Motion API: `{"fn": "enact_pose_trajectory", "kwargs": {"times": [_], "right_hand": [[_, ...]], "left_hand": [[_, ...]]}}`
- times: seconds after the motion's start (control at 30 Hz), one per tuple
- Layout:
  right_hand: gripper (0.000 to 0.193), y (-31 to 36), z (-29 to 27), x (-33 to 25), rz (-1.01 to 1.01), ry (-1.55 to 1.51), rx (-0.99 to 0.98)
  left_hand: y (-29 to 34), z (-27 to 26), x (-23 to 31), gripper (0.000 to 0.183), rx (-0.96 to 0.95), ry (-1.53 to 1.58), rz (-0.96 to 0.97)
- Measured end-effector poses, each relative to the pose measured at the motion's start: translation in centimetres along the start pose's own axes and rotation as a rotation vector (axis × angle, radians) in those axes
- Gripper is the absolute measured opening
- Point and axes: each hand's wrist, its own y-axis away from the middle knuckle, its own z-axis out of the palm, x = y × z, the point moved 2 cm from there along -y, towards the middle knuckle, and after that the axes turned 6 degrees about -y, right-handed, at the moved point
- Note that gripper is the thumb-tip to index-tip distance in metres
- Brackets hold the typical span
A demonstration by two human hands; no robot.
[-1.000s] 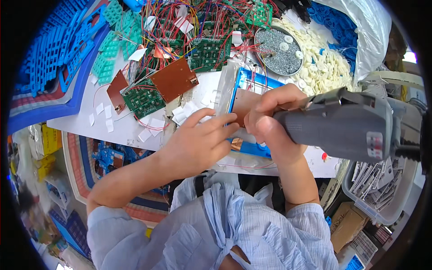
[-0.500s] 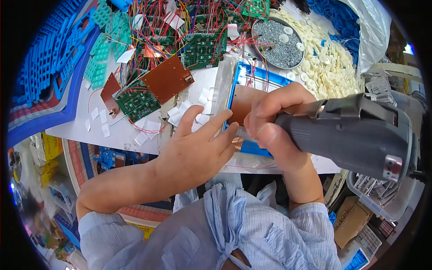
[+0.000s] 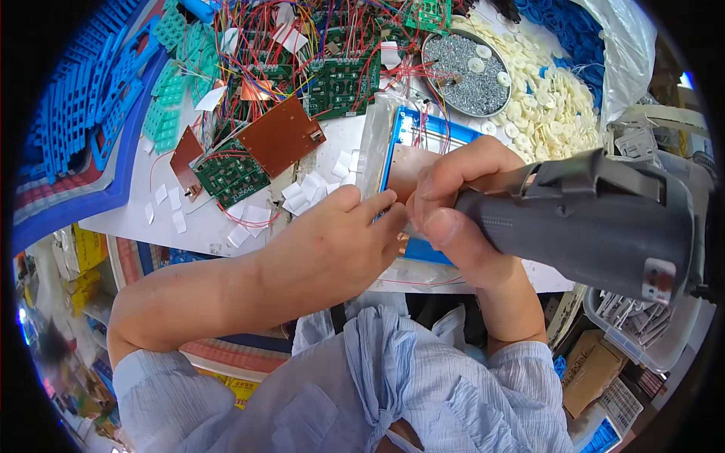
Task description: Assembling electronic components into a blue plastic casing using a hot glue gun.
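A dark grey electric screwdriver lies across my right hand, whose thumb and fingers are wrapped round its front end. My left hand is closed, thumb and fingertips brought together beside the driver's nose; whatever they pinch is hidden. Under both hands is a blue plastic frame with a brown circuit board in it. Thin red wires run over the frame's far part. The driver's tip is covered by my fingers.
Beyond the frame stands a round dish of small metal screws, beside a heap of cream plastic discs. Wired green circuit boards pile up at the back. White paper pieces are scattered left of the frame; blue plastic parts fill the far left.
My left hand's fingers have gone from spread to drawn together, and its forearm has shifted slightly left. My right hand and the screwdriver have moved a little to the left.
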Motion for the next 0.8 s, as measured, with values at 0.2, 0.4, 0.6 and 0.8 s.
{"fn": "enact_pose_trajectory", "kwargs": {"times": [0.2,0.4,0.6,0.8], "right_hand": [[0.034,0.0,-1.2,-0.1,-0.024,0.179,-0.094],[0.035,-0.1,-1.0,-0.1,-0.179,-0.098,-0.084],[0.049,-0.7,-3.6,-3.5,-0.287,-0.076,-0.136],[0.068,0.3,-5.0,-1.3,-0.226,0.369,0.004]], "left_hand": [[1.4,0.4,-1.1,0.013,0.134,0.096,-0.022],[2.4,2.0,0.7,0.009,0.238,0.140,-0.097],[2.5,2.3,0.8,0.012,0.286,0.188,-0.159],[2.3,2.1,0.6,0.018,0.331,0.248,-0.170]]}}
